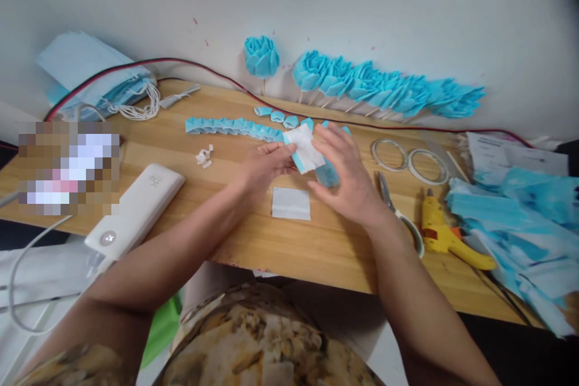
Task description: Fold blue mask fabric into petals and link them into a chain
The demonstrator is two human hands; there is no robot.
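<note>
My left hand (265, 167) pinches the edge of a small white-and-blue piece of fabric (306, 149), holding it up above the table. Beside its other edge is my right hand (346, 175), fingers apart and curved, with the fingertips close to the fabric; whether they touch it I cannot tell. Under the right hand lies a translucent blue piece (327, 176), partly covered. A pale rectangular piece of fabric (291, 204) rests flat on the wood just below the hands. Behind them runs a row of folded blue pieces (230, 127), with several small rolled pieces (277, 116) farther back.
Blue fabric flowers on sticks (364, 81) lean along the wall. Tape rolls (389, 154), scissors (386, 193), a yellow glue gun (434, 229) and blue scraps (520, 211) are at the right. At the left are a white power bank (136, 208) and stacked face masks (93, 69). A cable (176, 61) crosses behind.
</note>
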